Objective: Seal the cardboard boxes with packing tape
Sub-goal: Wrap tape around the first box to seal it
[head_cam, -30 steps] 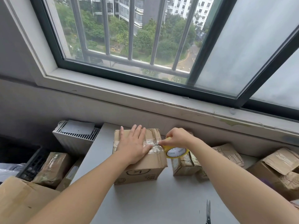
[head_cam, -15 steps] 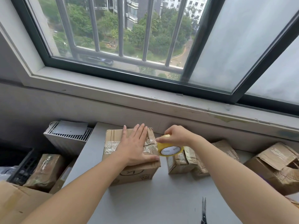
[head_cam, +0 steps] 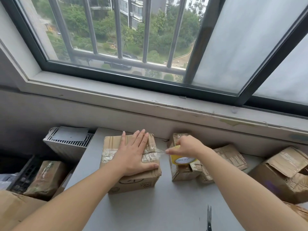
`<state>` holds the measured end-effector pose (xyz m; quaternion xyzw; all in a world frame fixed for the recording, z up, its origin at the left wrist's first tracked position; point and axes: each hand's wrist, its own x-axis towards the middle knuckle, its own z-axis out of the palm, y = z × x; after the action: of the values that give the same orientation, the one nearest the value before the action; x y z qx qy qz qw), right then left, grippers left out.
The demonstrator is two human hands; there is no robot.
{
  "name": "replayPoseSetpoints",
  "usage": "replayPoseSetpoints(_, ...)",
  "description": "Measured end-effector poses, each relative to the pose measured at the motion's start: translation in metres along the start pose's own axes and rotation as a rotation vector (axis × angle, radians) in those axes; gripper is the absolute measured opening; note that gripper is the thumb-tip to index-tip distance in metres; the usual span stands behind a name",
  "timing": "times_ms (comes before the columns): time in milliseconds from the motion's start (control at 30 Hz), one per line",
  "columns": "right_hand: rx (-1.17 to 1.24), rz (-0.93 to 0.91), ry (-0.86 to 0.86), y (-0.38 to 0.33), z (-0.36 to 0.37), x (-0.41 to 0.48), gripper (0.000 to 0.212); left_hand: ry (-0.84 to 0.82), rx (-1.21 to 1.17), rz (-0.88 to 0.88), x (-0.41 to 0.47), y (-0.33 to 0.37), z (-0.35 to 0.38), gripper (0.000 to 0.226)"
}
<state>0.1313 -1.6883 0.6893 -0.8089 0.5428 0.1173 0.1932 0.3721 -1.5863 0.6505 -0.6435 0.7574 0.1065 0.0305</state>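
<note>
A brown cardboard box (head_cam: 138, 183) stands on the grey table (head_cam: 166, 205) below the window. My left hand (head_cam: 133, 154) lies flat on its top with the fingers spread, pressing on a band of clear tape across the lid. Just right of the box, my right hand (head_cam: 185, 146) grips a yellow roll of packing tape (head_cam: 182, 160). A short clear strip of tape (head_cam: 160, 151) stretches from the roll to the box's right edge.
Several smaller taped boxes (head_cam: 183, 172) sit behind the roll, and a larger crumpled one (head_cam: 283, 174) at the right. Scissors (head_cam: 209, 217) lie at the table's near edge. Left of the table stand a white heater (head_cam: 66, 144) and more boxes (head_cam: 45, 177).
My right hand has drawn the tape roll to the right, off the box's edge, stretching a strip of tape. My left hand stays flat on the lid. The view tilted up.
</note>
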Motion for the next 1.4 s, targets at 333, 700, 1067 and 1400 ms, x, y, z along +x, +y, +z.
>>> replayPoseSetpoints(333, -0.143, -0.016, 0.004, -0.017, 0.007, 0.014, 0.069, -0.063, 0.026, 0.084, -0.003, 0.005, -0.013, 0.135)
replayPoseSetpoints(700, -0.113, 0.058, -0.038, -0.020, 0.006, 0.013, 0.066, -0.265, 0.062, 0.071, 0.003, 0.013, -0.034, 0.151)
replayPoseSetpoints(1067, -0.035, 0.047, -0.025, -0.040, 0.010, 0.004, 0.065, -0.265, 0.063, 0.087, -0.022, -0.020, -0.037, 0.145)
replayPoseSetpoints(1400, -0.011, 0.114, -0.074, -0.059, 0.032, 0.008, 0.068, -0.271, 0.054, 0.109, -0.025, -0.029, -0.033, 0.140)
